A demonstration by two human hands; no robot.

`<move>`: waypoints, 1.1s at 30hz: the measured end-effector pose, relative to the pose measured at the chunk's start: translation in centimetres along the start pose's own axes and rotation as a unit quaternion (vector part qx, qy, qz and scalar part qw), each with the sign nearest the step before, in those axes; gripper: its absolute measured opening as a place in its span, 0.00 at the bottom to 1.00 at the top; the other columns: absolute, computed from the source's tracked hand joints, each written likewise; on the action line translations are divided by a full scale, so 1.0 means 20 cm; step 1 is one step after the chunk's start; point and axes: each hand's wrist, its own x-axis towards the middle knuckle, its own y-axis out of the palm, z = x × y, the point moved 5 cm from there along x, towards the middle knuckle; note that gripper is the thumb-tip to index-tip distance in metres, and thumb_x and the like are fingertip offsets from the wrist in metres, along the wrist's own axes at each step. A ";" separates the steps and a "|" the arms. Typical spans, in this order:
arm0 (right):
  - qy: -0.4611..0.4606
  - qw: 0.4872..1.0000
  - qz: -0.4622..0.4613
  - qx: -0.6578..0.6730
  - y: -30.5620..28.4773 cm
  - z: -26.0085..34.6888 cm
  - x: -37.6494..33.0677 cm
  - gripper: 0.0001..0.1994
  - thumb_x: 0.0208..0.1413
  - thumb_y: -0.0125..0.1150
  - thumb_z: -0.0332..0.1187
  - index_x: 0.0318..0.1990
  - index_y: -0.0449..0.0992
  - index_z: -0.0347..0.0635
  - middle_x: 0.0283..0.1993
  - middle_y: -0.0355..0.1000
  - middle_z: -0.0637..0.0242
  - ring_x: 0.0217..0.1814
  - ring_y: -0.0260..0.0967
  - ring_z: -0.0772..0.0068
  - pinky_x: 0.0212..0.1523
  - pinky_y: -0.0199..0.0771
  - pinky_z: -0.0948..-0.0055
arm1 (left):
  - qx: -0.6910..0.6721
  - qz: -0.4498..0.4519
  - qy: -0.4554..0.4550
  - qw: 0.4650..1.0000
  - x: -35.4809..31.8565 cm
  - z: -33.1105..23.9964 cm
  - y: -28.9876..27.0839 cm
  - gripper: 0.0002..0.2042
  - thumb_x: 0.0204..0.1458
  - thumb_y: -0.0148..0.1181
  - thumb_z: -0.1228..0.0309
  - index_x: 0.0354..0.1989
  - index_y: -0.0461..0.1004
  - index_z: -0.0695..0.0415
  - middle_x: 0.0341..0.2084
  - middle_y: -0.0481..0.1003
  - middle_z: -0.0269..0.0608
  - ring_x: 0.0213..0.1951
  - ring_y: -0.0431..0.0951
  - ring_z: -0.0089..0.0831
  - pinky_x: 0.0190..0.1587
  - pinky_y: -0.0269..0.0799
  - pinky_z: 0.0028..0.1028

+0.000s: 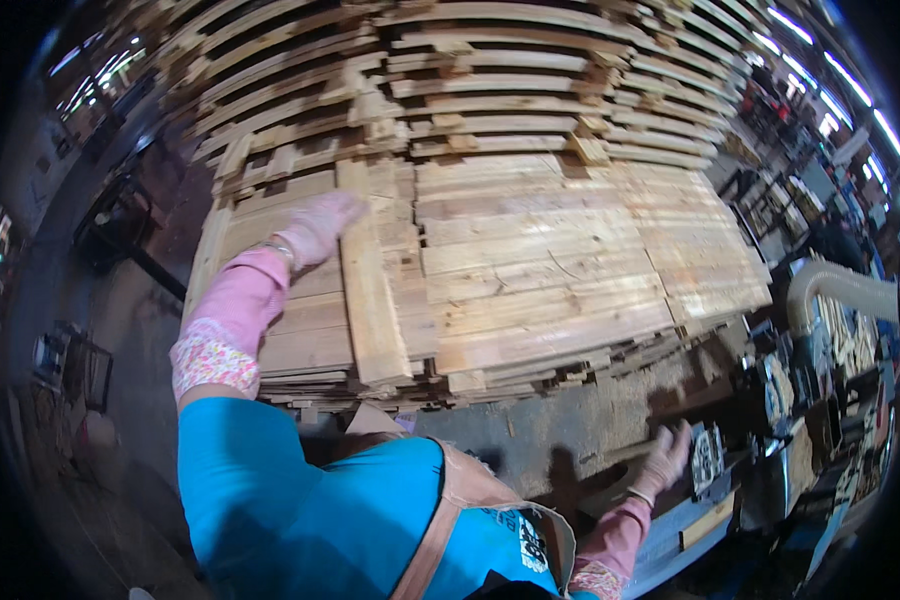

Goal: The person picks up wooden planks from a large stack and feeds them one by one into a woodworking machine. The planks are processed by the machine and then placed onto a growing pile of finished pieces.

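Note:
My left hand (318,225), in a pale pinkish glove with a pink sleeve cover, reaches over the left part of the wood stack. Its fingers are stretched out, somewhat blurred, at the left edge of a narrow plank (372,300). That plank lies lengthwise toward me across the other boards. To its right, wide flat boards (540,270) lie side by side in a layer. Low on the right, my gloved right hand (663,465) is off the stack, fingers apart and nothing visible in them, beside a metal machine part (708,462).
Behind the layer rises a tall stack of spaced boards (510,85) with small wood blocks between. A bent duct pipe (840,290) and machinery stand at the right. Sawdust lies on a grey surface (540,430) below the stack's near edge. A dark metal frame (130,215) stands left.

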 end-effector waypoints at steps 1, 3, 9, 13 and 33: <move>-0.097 0.992 0.036 0.068 0.25 0.22 -0.03 0.22 0.60 0.64 0.26 0.62 0.75 0.35 0.58 0.78 0.53 0.61 0.74 0.55 0.65 0.71 0.60 | -0.018 -0.044 0.060 0.997 0.06 -0.02 0.04 0.22 0.56 0.54 0.73 0.61 0.76 0.50 0.61 0.74 0.50 0.64 0.71 0.52 0.69 0.65 0.43; -0.218 0.950 0.191 0.115 0.60 1.00 -0.27 0.27 0.51 0.74 0.29 0.61 0.77 0.39 0.55 0.78 0.54 0.55 0.76 0.57 0.57 0.76 0.59 | 0.003 -0.040 0.150 0.988 0.17 -0.20 -0.08 0.17 0.57 0.55 0.71 0.55 0.78 0.47 0.58 0.75 0.49 0.62 0.73 0.50 0.65 0.68 0.44; -0.532 0.761 0.370 0.017 0.92 2.23 -0.82 0.46 0.48 0.73 0.63 0.69 0.68 0.44 0.66 0.67 0.38 0.68 0.64 0.30 0.64 0.68 0.41 | 0.111 0.092 0.133 0.981 0.23 -0.18 0.00 0.19 0.59 0.55 0.67 0.59 0.77 0.42 0.66 0.71 0.38 0.68 0.70 0.39 0.64 0.66 0.47; -0.534 0.711 0.446 -0.102 1.00 2.43 -0.97 0.43 0.48 0.71 0.64 0.70 0.67 0.56 0.70 0.62 0.39 0.70 0.59 0.22 0.65 0.67 0.38 | 0.137 0.047 0.124 0.982 0.20 -0.15 0.10 0.22 0.61 0.54 0.66 0.65 0.73 0.42 0.70 0.67 0.35 0.71 0.65 0.36 0.65 0.64 0.49; -0.364 0.791 0.445 -0.210 1.12 1.93 -0.07 0.45 0.50 0.74 0.41 0.76 0.57 0.66 0.51 0.74 0.40 0.49 0.77 0.36 0.49 0.78 0.44 | 0.012 0.192 0.068 0.979 0.81 -0.49 0.09 0.28 0.40 0.75 0.67 0.55 0.79 0.50 0.53 0.81 0.43 0.58 0.80 0.42 0.62 0.69 0.54</move>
